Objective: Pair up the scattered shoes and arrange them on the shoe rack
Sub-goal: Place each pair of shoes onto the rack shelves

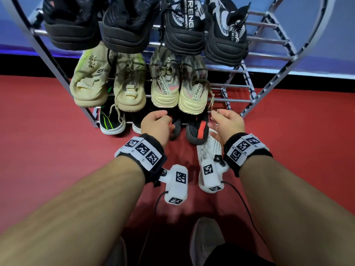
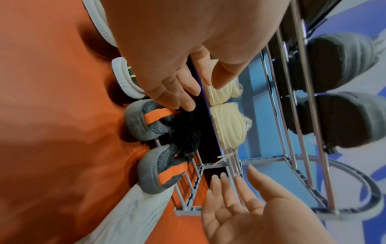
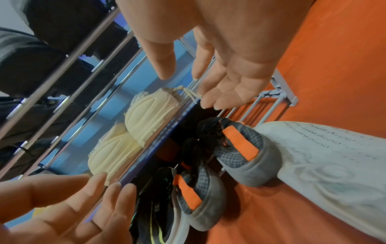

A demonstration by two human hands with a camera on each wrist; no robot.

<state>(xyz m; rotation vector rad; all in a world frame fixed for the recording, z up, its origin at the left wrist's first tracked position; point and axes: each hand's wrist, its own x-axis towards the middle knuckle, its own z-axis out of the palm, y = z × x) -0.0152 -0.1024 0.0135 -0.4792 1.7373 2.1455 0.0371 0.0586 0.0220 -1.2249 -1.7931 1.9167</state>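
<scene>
A pair of grey mesh shoes with orange heel tabs (image 1: 197,131) (image 2: 146,120) (image 3: 246,148) sits heel-out on the bottom tier of the metal shoe rack (image 1: 230,100). My left hand (image 1: 163,117) (image 2: 183,85) hovers at the left shoe's heel with relaxed fingers, holding nothing. My right hand (image 1: 223,117) (image 3: 208,74) is open just right of the pair, close to a dangling beige lace. One white shoe (image 1: 211,144) (image 2: 133,214) (image 3: 323,156) lies on the red floor below my right wrist, toe against the right grey shoe.
Black-and-green shoes (image 1: 111,121) fill the left of the bottom tier. Two beige pairs (image 1: 165,87) stand on the middle tier and black pairs (image 1: 184,33) on the top one. The right ends of the tiers show bare bars. My own feet (image 1: 205,239) are near.
</scene>
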